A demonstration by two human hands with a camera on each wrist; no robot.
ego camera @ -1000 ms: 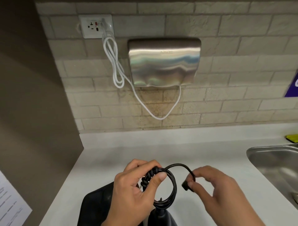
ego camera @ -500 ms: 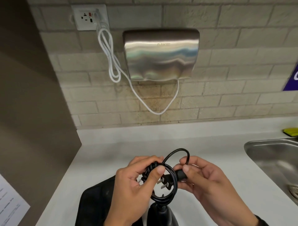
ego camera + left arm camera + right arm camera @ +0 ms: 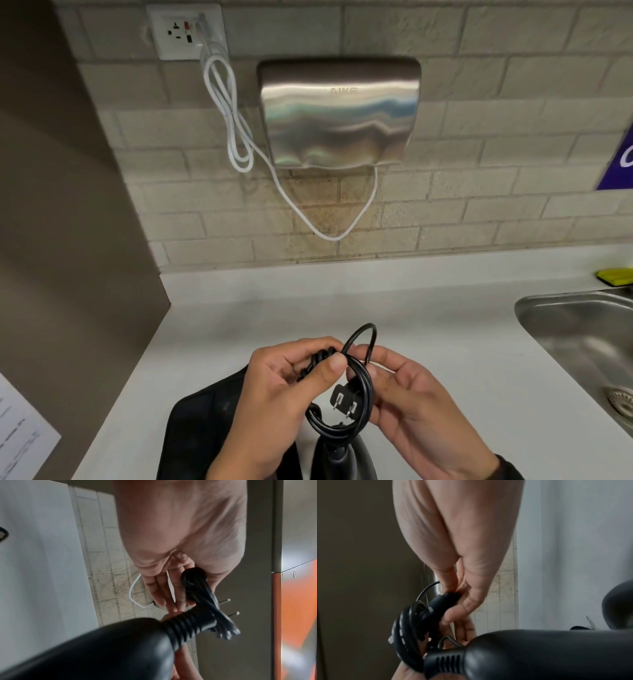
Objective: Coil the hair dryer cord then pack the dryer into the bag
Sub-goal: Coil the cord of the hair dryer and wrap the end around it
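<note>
The cord (image 3: pixel 356 407) is black and glossy, wound into a small round coil of several loops held above the counter (image 3: pixel 445 329), in front of the sink (image 3: pixel 565 329) and to its left. One loose loop stands up from the top of the coil. The plug (image 3: pixel 344 399) is flat and black with two metal prongs, and it pokes through the middle of the coil, prongs pointing down and toward the person.

The left hand (image 3: pixel 284 394) grips the left side of the coil, thumb pressed across the bunched strands, fingers curled behind. The right hand (image 3: pixel 411 401) holds the plug end from the right side, fingers curled round the plug's body; the right wrist view shows thumb and fingers pinching it.

The hair dryer (image 3: pixel 342 459) hangs just below the coil, black and matte, with a ribbed collar where the cord enters its handle and vent slots on the body. The bag (image 3: pixel 205 428) is black and lies flat on the counter under the left hand, left of the sink.
</note>
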